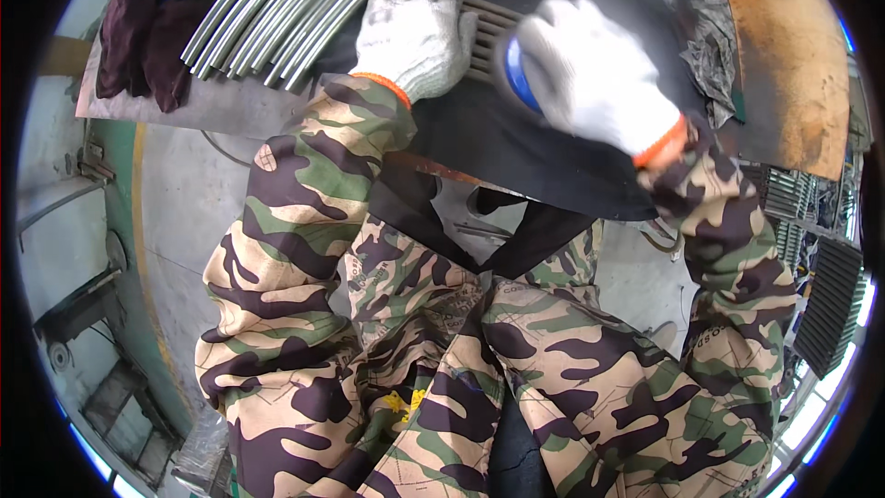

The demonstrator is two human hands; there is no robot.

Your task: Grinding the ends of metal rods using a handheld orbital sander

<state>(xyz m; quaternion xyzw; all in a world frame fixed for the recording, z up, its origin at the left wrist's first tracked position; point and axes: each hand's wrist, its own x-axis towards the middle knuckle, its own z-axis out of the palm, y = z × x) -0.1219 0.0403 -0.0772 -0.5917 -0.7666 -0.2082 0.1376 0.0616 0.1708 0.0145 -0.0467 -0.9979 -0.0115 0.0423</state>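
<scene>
My left hand (415, 23), in a white knit glove with an orange cuff, presses flat on a small grille of metal bars (489, 32) lying on a black mat (498, 143). Just right of it, my right hand (590, 69), gloved the same way, is closed around a round tool with a blue disc (518, 74) held against the bars. The right hand is blurred. Both sleeves are camouflage cloth.
A bundle of curved shiny metal tubes (277, 5) lies at the upper left beside dark red cloth (138, 18). A rusty steel plate (793, 55) and a camouflage rag (710, 32) lie at the upper right. Stacked metal grilles (830, 295) stand right; grey floor below.
</scene>
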